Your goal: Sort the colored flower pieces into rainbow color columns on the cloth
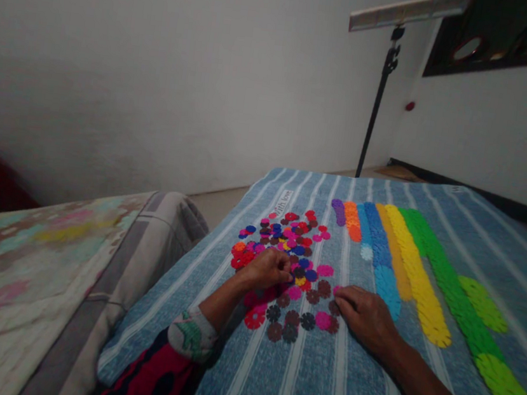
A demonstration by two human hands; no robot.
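A loose heap of notched, flower-shaped plastic discs (302,233) in pink, red, blue, brown and other colours lies on the striped blue cloth (263,390). Over the heap's middle, my left hand (270,270) is closed in a pinch; whatever its fingertips hold is hidden among the discs. My right hand (367,314) rests at the heap's right edge, thumb and fingers together, with a bit of a pink disc (336,290) showing at the fingertips. Dark grey discs (308,321) and brown discs (274,332) lie nearest me.
Right of the heap, overlapping rows of discs are sorted by colour, among them a yellow row (419,284) and a green row (448,291). A patterned blanket (41,285) covers a surface at left. Behind stands a black pole (375,109) with a panel.
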